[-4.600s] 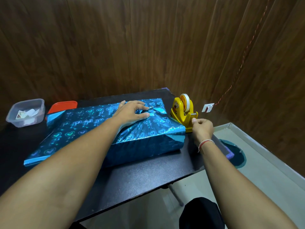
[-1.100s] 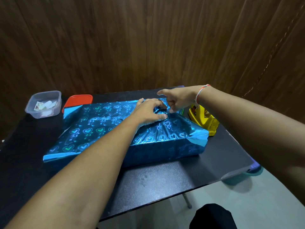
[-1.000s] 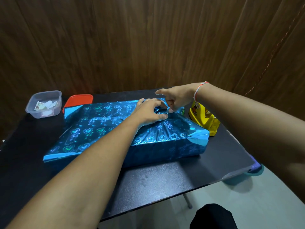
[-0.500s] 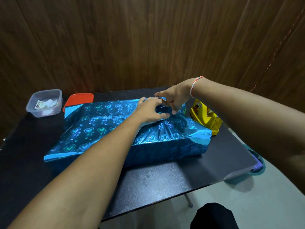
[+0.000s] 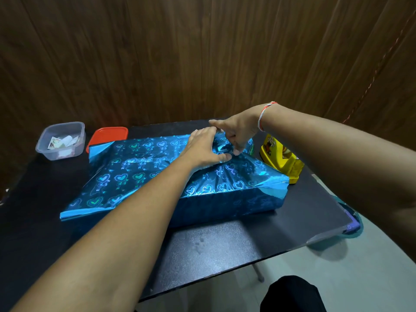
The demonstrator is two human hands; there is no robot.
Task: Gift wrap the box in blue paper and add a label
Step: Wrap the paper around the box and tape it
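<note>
Left hand (image 5: 203, 147) lies flat on top of the wrapped box (image 5: 171, 176), fingers fairly straight, thumb stretched toward the right, pressing the blue paper (image 5: 227, 183) down near the box's far right end. Right hand (image 5: 238, 134) comes in from above, fingers curled down, their tips pinching the paper fold just beside the left thumb; index finger sticks out toward the left. I cannot make out any tape under the fingertips. The two hands are together, nearly touching.

Against the frame half a second back: right wrist is a little higher and the fingers more hooked onto the fold; left hand has not shifted. Several seconds ago the right hand was off at the dispenser instead.

Box sits mid-bench, long axis running from the near left toward the far right edge. Paper is glossy metallic foil, blue with outlined hearts, creased and crinkled under the hands. At the left end the paper juts past the box as an open flat flap; the right end shows a folded triangular tuck.

Yellow plastic tape dispenser (image 5: 281, 161) stands by the bench's (image 5: 225, 248) right edge, just beside the box. At the far left corner: a clear square plastic tub (image 5: 60, 140) holding paper slips, and a red lid (image 5: 108, 136) beside it. Bench top is matte black, faintly speckled.
</note>
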